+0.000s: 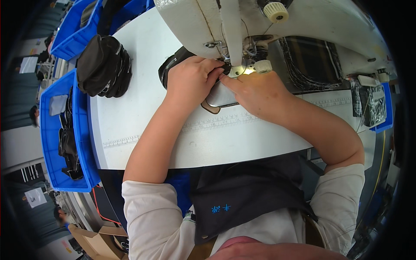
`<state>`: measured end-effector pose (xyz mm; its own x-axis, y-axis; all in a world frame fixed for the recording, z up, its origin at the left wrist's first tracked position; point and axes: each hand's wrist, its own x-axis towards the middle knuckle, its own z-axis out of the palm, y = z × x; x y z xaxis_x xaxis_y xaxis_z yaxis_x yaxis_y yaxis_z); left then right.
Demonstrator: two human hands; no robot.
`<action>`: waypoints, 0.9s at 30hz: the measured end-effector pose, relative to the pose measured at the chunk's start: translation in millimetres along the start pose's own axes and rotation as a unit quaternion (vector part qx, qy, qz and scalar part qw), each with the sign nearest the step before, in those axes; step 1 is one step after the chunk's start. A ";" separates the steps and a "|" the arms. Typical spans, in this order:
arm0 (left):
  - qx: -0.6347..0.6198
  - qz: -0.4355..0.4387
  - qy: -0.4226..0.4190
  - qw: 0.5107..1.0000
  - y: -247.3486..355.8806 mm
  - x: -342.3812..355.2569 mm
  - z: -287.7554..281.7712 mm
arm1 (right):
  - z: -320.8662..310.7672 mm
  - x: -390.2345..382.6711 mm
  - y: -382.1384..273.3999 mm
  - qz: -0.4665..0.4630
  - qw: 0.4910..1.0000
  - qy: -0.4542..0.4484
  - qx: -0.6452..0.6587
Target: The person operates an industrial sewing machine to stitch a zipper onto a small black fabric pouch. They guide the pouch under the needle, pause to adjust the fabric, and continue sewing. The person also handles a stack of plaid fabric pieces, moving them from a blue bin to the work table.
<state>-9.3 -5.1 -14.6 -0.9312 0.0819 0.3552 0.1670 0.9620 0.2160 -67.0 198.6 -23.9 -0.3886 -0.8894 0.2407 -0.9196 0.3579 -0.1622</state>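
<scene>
Head view: both hands meet beside a sewing machine's needle

Upper middle of the frame, the left hand (190, 78) lies over a black zippered piece (173, 63) that shows past its outer side; its thumb and forefinger nearly close together, though whether they pinch the cloth I cannot tell. Just beside them, the right hand (262, 93) has its fingers bent, fingertips close together, its hold unclear. Above both stands the white sewing machine (182, 19). Upper left, black pieces (102, 65) sit stacked on the white tabletop (125, 119)

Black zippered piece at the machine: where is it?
In the head view, the black zippered piece sits on the white table by the sewing machine, right of the dark stack, partly hidden by the left hand.
</scene>
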 end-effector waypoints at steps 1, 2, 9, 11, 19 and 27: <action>0.003 -0.001 0.001 1.000 -0.1 -0.7 0.3 | 0.2 0.2 0.1 -0.001 1.000 0.003 0.001; 0.003 0.000 0.002 1.000 0.0 -0.8 0.4 | 0.1 0.0 0.3 -0.003 1.000 0.008 0.003; 0.007 -0.002 0.010 1.000 2.1 -1.0 1.0 | -1.2 -0.5 0.8 -0.006 1.000 0.021 0.016; 0.006 -0.001 0.017 1.000 2.5 -1.2 2.4 | -1.0 0.1 0.8 -0.005 1.000 0.023 0.021; -0.002 -0.008 0.023 1.000 1.2 -2.7 5.2 | 3.0 0.5 2.6 -0.013 0.999 0.039 -0.002; -0.159 -0.030 -0.085 0.983 9.8 -18.9 -22.6 | -4.2 -3.3 2.6 -0.007 0.999 0.041 0.033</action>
<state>17.3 -3.1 1.4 -0.9787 0.0953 0.1817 0.1772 0.8389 0.5147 -68.4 203.7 -21.0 -0.3817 -0.8668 0.3209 -0.9201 0.3234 -0.2209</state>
